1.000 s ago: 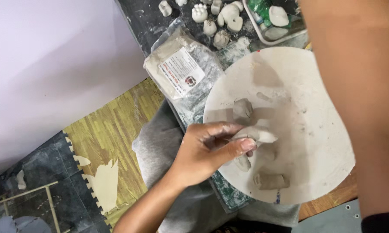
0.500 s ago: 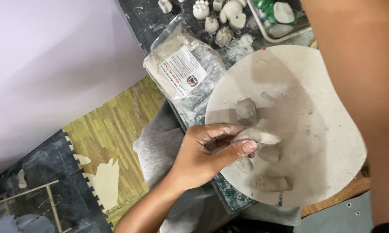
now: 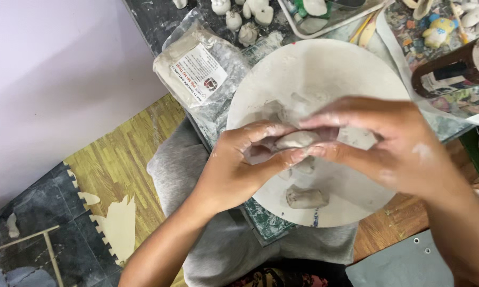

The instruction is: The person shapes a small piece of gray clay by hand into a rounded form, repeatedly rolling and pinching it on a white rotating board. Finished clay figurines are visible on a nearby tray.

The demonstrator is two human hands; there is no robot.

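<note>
- I see the lump of clay pinched between both hands, held just above the round white board.
- My left hand is closed around the lump's left end, thumb on top and fingers curled beneath.
- My right hand grips the right end, fingertips pressing in from above and below.
- I judge the clay soft and damp: it smears grey on the fingers, so it should dent easily and may feel tacky rather than slippery. It looks light. I would hold it by the thicker middle, not the thin ends.
- A second clay piece lies on the board below the hands, apart from them.
- A clear bag of clay rests just beside the board's left edge.
</note>
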